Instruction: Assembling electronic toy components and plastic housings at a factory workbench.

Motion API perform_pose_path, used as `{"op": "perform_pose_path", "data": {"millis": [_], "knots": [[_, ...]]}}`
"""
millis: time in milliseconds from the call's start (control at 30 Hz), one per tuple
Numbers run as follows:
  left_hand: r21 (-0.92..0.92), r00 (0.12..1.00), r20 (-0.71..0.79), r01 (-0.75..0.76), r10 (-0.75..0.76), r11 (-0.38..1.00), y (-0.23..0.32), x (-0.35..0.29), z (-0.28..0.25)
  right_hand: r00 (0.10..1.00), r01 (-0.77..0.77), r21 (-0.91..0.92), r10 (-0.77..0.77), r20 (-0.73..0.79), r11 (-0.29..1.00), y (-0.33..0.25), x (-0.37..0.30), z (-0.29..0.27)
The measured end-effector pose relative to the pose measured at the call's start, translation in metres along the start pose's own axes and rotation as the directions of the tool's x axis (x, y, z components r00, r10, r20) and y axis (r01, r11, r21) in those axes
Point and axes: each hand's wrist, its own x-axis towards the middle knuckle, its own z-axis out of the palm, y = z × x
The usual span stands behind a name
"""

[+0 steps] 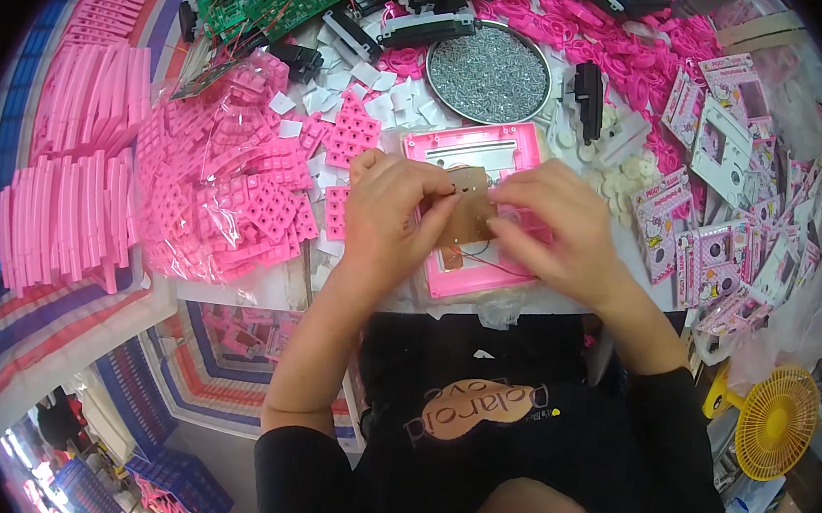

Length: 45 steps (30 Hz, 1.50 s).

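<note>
A brown circuit board (471,221) lies tilted over an open pink plastic housing (455,284) at the table's near edge. My left hand (387,213) pinches the board's left upper edge between thumb and forefinger. At the board's right edge is my right hand (562,233), smeared by motion, its fingers bent toward the board; whether they hold anything does not show. Thin wires (491,263) run out from under the board. A silvery strip (469,154) sits inside the housing's far end. Both hands hide the housing's sides.
Pink button pads (261,185) heap at left beside stacked pink panels (67,222). Behind lie green circuit boards (277,1), a round tray of screws (428,72), black parts (586,101) and pink pieces (634,56). Printed panels (724,255) pile at right, above a yellow fan (776,422).
</note>
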Motion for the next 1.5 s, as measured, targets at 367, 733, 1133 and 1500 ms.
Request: {"op": "perform_pose_path", "data": {"millis": [367,733,1133,1500], "knots": [[0.015,0.999,-0.041,-0.036,0.036,0.999,-0.005,-0.006,0.001,0.998,-0.037,0.006,0.037,-0.054,0.999,-0.006,0.005,0.028],[-0.028,0.995,-0.100,0.006,-0.009,1.000,-0.005,-0.006,0.008,0.987,-0.100,0.015,0.101,-0.125,0.995,-0.006,-0.002,0.042],[-0.077,0.997,-0.040,0.067,-0.070,0.995,-0.005,-0.012,0.009,0.996,0.082,-0.026,-0.082,-0.029,0.996,0.012,0.016,0.036],[0.015,0.997,0.051,0.052,-0.052,0.999,-0.004,-0.005,0.002,0.999,0.026,0.107,-0.021,-0.045,0.994,0.019,0.015,0.033]]}}
